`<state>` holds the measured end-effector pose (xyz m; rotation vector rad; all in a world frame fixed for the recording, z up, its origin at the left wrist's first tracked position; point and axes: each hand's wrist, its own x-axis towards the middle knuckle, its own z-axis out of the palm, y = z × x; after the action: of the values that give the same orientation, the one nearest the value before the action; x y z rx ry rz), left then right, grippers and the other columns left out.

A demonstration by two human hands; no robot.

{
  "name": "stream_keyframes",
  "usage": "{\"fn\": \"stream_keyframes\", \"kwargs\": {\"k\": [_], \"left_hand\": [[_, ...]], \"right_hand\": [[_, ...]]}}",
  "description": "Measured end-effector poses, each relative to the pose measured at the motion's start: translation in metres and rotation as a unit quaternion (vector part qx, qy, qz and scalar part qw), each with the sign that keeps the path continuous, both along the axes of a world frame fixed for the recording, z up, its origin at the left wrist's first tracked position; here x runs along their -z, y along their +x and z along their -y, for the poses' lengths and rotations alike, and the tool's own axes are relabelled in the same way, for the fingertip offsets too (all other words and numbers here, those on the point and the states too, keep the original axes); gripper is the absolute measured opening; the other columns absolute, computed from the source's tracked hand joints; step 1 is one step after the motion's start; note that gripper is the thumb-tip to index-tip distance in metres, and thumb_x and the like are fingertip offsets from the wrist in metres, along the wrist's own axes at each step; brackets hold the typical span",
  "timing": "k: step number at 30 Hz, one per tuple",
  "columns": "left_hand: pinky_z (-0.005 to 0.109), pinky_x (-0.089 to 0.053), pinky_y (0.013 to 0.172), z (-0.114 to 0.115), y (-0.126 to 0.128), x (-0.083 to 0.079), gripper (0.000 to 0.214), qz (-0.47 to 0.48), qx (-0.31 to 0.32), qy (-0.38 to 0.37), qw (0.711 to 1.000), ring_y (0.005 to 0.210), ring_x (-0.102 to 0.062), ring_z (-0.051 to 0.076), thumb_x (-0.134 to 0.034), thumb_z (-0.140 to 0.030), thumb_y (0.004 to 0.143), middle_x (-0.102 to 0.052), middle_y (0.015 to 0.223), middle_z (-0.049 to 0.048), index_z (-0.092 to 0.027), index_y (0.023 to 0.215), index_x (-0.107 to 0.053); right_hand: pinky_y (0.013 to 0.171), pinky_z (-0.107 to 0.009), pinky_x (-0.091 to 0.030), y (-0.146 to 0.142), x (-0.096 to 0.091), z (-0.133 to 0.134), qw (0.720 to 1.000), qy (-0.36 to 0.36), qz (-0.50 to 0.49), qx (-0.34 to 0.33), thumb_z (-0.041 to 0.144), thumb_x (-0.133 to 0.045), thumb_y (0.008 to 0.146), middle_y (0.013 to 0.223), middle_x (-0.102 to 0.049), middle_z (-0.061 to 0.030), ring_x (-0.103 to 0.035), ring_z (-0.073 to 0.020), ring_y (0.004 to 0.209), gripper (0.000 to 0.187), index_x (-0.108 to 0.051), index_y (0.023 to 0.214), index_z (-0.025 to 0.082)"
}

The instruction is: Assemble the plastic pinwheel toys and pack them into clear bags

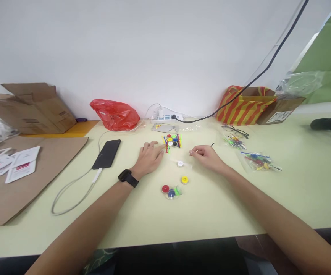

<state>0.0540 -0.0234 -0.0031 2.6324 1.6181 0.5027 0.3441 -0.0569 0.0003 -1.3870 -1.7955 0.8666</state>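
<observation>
My left hand (149,157), with a ring and a black watch (128,177) on the wrist, lies with fingers stretched out. Its fingertips reach the left edge of a small group of coloured plastic sticks (179,141) and round discs (169,137). My right hand (207,156) is closed in a pinch on a thin black stick (212,144), whose end pokes out above the knuckles. Between the hands sits a white disc (180,163). Nearer me are a yellow disc (184,179), a red disc (165,188), a blue disc (171,194) and a green disc (178,190).
Bags of coloured parts (259,161) and glasses (236,131) lie to the right. On the left is a phone (107,154) with a looping white cable (65,187). A power strip (165,118), red bag (114,114), striped bag (244,107) and cardboard box (39,110) line the wall.
</observation>
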Motion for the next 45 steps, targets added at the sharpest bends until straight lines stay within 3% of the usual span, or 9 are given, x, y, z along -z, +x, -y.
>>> {"fn": "stream_keyframes", "kwargs": {"k": [5, 12, 17, 22, 28, 32, 36, 38, 45], "left_hand": [[0.047, -0.047, 0.096, -0.001, -0.002, -0.002, 0.024, 0.038, -0.051, 0.052, 0.997, 0.11, -0.057, 0.031, -0.051, -0.036, 0.102, -0.066, 0.125, 0.01, -0.023, 0.112, -0.068], [0.044, -0.05, 0.096, -0.01, -0.011, 0.002, 0.019, 0.06, -0.043, 0.044, 0.996, 0.102, -0.063, 0.029, -0.052, -0.025, 0.098, -0.073, 0.109, 0.0108, -0.02, 0.099, -0.07], [0.042, -0.052, 0.088, -0.013, -0.014, 0.004, 0.018, 0.107, -0.043, 0.035, 0.993, 0.097, -0.066, 0.028, -0.052, -0.02, 0.096, -0.075, 0.103, 0.0089, -0.021, 0.102, -0.069], [0.04, -0.052, 0.087, -0.013, -0.015, 0.005, 0.027, 0.133, -0.047, 0.02, 0.99, 0.097, -0.067, 0.026, -0.049, -0.015, 0.096, -0.073, 0.101, 0.0078, -0.022, 0.115, -0.066], [0.046, -0.05, 0.093, -0.007, -0.014, 0.0, 0.011, 0.069, -0.11, 0.047, 0.99, 0.101, -0.062, 0.031, -0.058, -0.028, 0.095, -0.067, 0.105, 0.0137, -0.02, 0.094, -0.064], [0.044, -0.05, 0.088, -0.005, -0.014, -0.002, 0.012, 0.041, -0.12, 0.056, 0.99, 0.099, -0.061, 0.03, -0.057, -0.03, 0.097, -0.066, 0.101, 0.0116, -0.022, 0.089, -0.06], [0.043, -0.049, 0.082, -0.005, -0.015, -0.002, 0.015, 0.026, -0.125, 0.058, 0.99, 0.1, -0.062, 0.031, -0.056, -0.032, 0.099, -0.067, 0.101, 0.0106, -0.023, 0.088, -0.058], [0.042, -0.049, 0.081, -0.005, -0.015, -0.002, 0.015, 0.028, -0.122, 0.054, 0.991, 0.1, -0.062, 0.03, -0.055, -0.032, 0.1, -0.067, 0.102, 0.0102, -0.023, 0.088, -0.058], [0.045, -0.047, 0.082, 0.001, -0.012, -0.008, 0.018, 0.014, -0.131, 0.061, 0.989, 0.098, -0.062, 0.033, -0.061, -0.039, 0.095, -0.066, 0.101, 0.012, -0.022, 0.089, -0.059]], "right_hand": [[0.053, -0.028, -0.025, 0.0, 0.005, -0.001, 1.0, 0.019, 0.013, -0.021, 0.057, -0.058, 0.092, 0.063, -0.056, 0.0003, -0.036, -0.0128, 0.054, 0.044, -0.073, 0.086, 0.016], [0.054, -0.029, -0.023, 0.003, -0.004, 0.002, 0.996, 0.08, -0.004, 0.041, 0.061, -0.057, 0.093, 0.055, -0.035, 0.005, -0.03, -0.013, 0.054, 0.048, -0.071, 0.081, 0.016], [0.056, -0.029, -0.025, 0.004, -0.008, 0.002, 0.995, 0.089, -0.009, 0.046, 0.06, -0.058, 0.093, 0.057, -0.036, 0.0049, -0.03, -0.0132, 0.055, 0.046, -0.07, 0.082, 0.018], [0.055, -0.028, -0.024, -0.004, -0.012, 0.011, 0.998, 0.035, -0.023, -0.044, 0.06, -0.06, 0.092, 0.056, -0.037, 0.0054, -0.03, -0.0125, 0.055, 0.045, -0.072, 0.083, 0.018], [0.056, -0.028, -0.029, -0.016, -0.026, 0.028, 0.976, -0.046, -0.034, -0.211, 0.055, -0.065, 0.093, 0.065, -0.053, 0.0009, -0.039, -0.0129, 0.059, 0.041, -0.076, 0.086, 0.017], [0.058, -0.028, -0.033, -0.025, -0.022, 0.034, 0.974, -0.029, -0.018, -0.222, 0.052, -0.065, 0.094, 0.075, -0.06, -0.0008, -0.042, -0.0135, 0.063, 0.039, -0.08, 0.108, 0.019], [0.061, -0.027, -0.036, -0.034, -0.013, 0.038, 0.974, -0.003, -0.026, -0.224, 0.046, -0.059, 0.099, 0.076, -0.057, 0.0014, -0.042, -0.0137, 0.063, 0.049, -0.066, 0.141, 0.022], [0.065, -0.028, -0.038, -0.036, -0.012, 0.04, 0.979, 0.035, 0.009, -0.198, 0.042, -0.055, 0.102, 0.074, -0.058, 0.0015, -0.047, -0.0148, 0.066, 0.048, -0.063, 0.145, 0.023], [0.067, -0.03, -0.035, -0.016, -0.018, 0.028, 0.965, 0.105, 0.218, -0.104, 0.036, -0.051, 0.104, 0.084, -0.073, -0.0051, -0.061, -0.0187, 0.074, 0.03, -0.076, 0.096, 0.022]]}}
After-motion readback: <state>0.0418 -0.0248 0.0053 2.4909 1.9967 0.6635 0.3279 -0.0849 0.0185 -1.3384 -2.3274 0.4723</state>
